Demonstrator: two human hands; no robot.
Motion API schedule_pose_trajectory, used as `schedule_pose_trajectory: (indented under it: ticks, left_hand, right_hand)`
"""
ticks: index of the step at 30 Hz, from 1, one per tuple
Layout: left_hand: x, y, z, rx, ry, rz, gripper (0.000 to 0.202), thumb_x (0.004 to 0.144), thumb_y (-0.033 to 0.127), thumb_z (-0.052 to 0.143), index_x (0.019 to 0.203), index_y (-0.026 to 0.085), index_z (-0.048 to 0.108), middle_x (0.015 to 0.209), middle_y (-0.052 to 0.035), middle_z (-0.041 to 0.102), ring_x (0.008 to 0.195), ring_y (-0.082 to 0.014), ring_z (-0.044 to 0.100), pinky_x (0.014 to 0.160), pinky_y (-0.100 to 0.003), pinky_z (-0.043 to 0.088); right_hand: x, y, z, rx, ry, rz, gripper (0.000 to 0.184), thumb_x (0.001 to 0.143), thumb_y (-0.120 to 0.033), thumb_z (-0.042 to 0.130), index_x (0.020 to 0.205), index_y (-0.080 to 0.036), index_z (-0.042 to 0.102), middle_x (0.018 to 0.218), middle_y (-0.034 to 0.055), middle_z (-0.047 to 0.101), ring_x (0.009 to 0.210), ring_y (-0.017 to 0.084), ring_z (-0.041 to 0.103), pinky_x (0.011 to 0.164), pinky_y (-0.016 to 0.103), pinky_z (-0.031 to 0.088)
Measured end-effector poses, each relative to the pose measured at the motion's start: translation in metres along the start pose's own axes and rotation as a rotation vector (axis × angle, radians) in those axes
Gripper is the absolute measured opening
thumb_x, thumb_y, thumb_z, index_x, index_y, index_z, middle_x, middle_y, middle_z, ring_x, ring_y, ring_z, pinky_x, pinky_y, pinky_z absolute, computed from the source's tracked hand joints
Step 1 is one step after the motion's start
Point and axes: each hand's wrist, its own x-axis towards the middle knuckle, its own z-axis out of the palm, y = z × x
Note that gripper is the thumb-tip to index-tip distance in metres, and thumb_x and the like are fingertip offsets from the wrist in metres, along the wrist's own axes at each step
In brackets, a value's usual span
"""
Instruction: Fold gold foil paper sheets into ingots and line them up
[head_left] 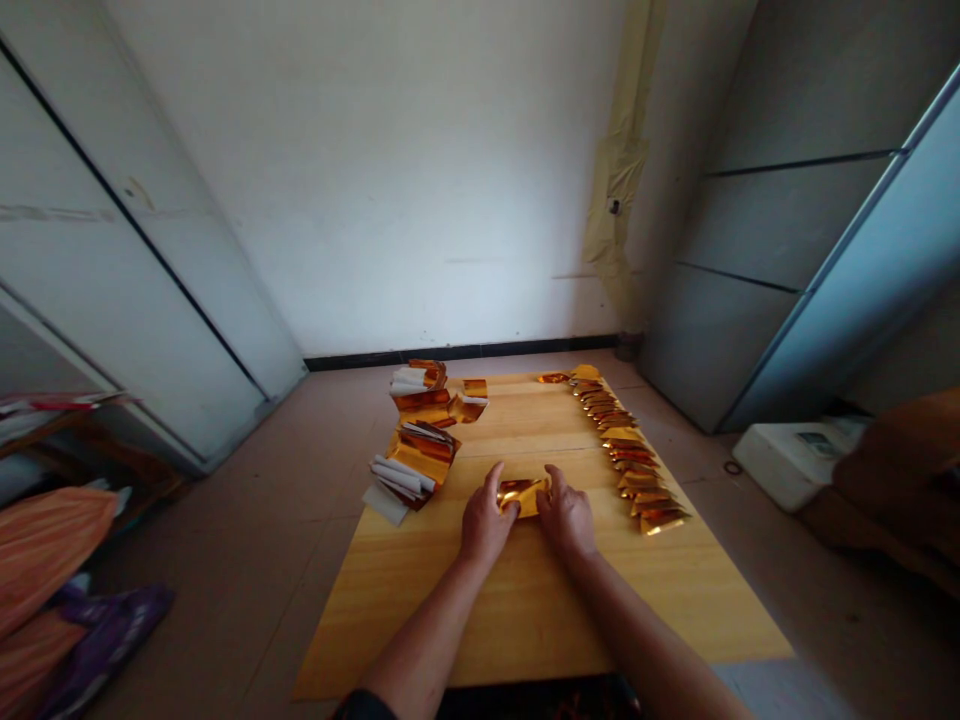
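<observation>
So, what occupies the centre of the figure?

A crumpled-looking strip of gold foil paper (525,496), lying on the wooden surface (525,610) at lower centre of the frame, between the two hands.

And the grips?

Left grip (484,517): fingers curled closed over the strip's left end. Right grip (566,516): fingers closed likewise over its right end, knuckles raised. Both appear to have hold of it from above; whether the thumbs pass underneath is hidden.

How would such material handle?

Judged by its sheen and creases, it is very light, thin and soft, with a slick face, so it would probably slide under a flat touch and dent easily. Its ends, pinched lightly between the fingertips, seem the surest place to take hold.

What surrounds it?

Upper left of the surface: loose bundles of folded gold-and-white paper (417,462). Along the surface's right side: a long row of small folded gold foil pieces (622,450), reaching toward the far edge. Lower left of the frame: orange cloth (45,560). Right of the frame: a white box (795,462).
</observation>
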Motion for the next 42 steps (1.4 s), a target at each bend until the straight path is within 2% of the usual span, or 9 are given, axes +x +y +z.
schedule_pose_trajectory:
  ticks: [4,8,11,15,20,22,30,36,42]
  left_hand:
    - [-0.002,0.002,-0.001,0.123,0.024,0.033,0.064,0.079,0.025,0.059,0.139,0.022,0.035,0.092,-0.0050,0.069,0.083,-0.0180,0.064,0.075,-0.028,0.049]
    - [-0.006,0.002,-0.001,0.257,0.067,0.144,0.060,0.081,0.022,0.057,0.137,0.020,0.038,0.095,-0.0071,0.068,0.086,-0.0195,0.063,0.079,-0.030,0.047]
    - [-0.009,0.003,-0.002,0.381,0.065,0.169,0.055,0.080,0.020,0.057,0.134,0.020,0.044,0.088,-0.0070,0.067,0.085,-0.0210,0.061,0.078,-0.031,0.046]
    - [-0.010,0.002,-0.004,0.438,0.028,0.167,0.049,0.083,0.019,0.054,0.132,0.022,0.047,0.085,-0.0074,0.067,0.082,-0.0207,0.061,0.076,-0.031,0.045]
    - [-0.009,-0.004,-0.005,0.441,-0.020,0.175,0.046,0.087,0.017,0.048,0.132,0.024,0.047,0.087,-0.0071,0.067,0.080,-0.0193,0.061,0.075,-0.030,0.046]
    - [-0.008,-0.005,-0.006,0.433,-0.036,0.177,0.047,0.087,0.017,0.047,0.134,0.024,0.045,0.088,-0.0071,0.067,0.080,-0.0188,0.062,0.074,-0.028,0.047]
    - [-0.004,0.003,-0.005,0.542,-0.093,0.081,0.046,0.091,0.019,0.039,0.136,0.024,0.042,0.084,-0.0085,0.069,0.075,-0.0178,0.065,0.067,-0.025,0.047]
    - [-0.002,0.009,-0.008,0.584,-0.182,-0.025,0.046,0.094,0.024,0.038,0.140,0.027,0.036,0.082,-0.0077,0.071,0.073,-0.0179,0.067,0.063,-0.024,0.047]
    - [-0.001,0.012,-0.009,0.611,-0.199,-0.056,0.048,0.093,0.024,0.040,0.141,0.028,0.034,0.082,-0.0064,0.072,0.075,-0.0181,0.068,0.063,-0.024,0.048]
  right_hand:
    - [-0.001,-0.004,-0.002,-0.185,-0.025,-0.068,0.033,0.087,-0.017,0.043,0.118,-0.015,0.054,0.082,0.0097,0.069,0.077,0.019,0.062,0.069,0.027,0.033]
    - [-0.002,-0.009,-0.005,-0.221,-0.058,-0.148,0.025,0.090,-0.018,0.043,0.111,-0.019,0.056,0.085,0.0079,0.069,0.082,0.019,0.061,0.071,0.029,0.029]
    - [-0.002,-0.010,-0.005,-0.234,-0.066,-0.168,0.023,0.089,-0.017,0.044,0.109,-0.019,0.056,0.084,0.0074,0.069,0.082,0.019,0.060,0.071,0.030,0.028]
    - [0.001,-0.006,-0.004,-0.206,-0.083,-0.163,0.023,0.089,-0.021,0.046,0.109,-0.020,0.057,0.082,0.0069,0.069,0.082,0.019,0.060,0.072,0.029,0.029]
    - [0.006,0.005,-0.007,-0.006,-0.120,-0.192,0.030,0.087,-0.027,0.048,0.116,-0.020,0.054,0.091,0.0051,0.068,0.085,0.017,0.060,0.074,0.025,0.033]
    - [0.008,0.006,-0.009,-0.016,-0.143,-0.186,0.031,0.087,-0.026,0.048,0.117,-0.020,0.054,0.090,0.0049,0.067,0.086,0.017,0.060,0.075,0.025,0.034]
    - [0.014,-0.004,-0.005,-0.279,-0.172,-0.158,0.023,0.089,-0.024,0.045,0.107,-0.020,0.058,0.083,0.0080,0.069,0.080,0.018,0.062,0.071,0.027,0.032]
    - [0.021,-0.007,0.000,-0.352,-0.168,-0.171,0.018,0.091,-0.024,0.043,0.100,-0.019,0.058,0.077,0.0087,0.069,0.076,0.019,0.065,0.070,0.028,0.033]
    - [0.027,-0.009,0.004,-0.373,-0.199,-0.130,0.017,0.091,-0.026,0.044,0.097,-0.018,0.058,0.076,0.0088,0.070,0.073,0.019,0.066,0.070,0.028,0.035]
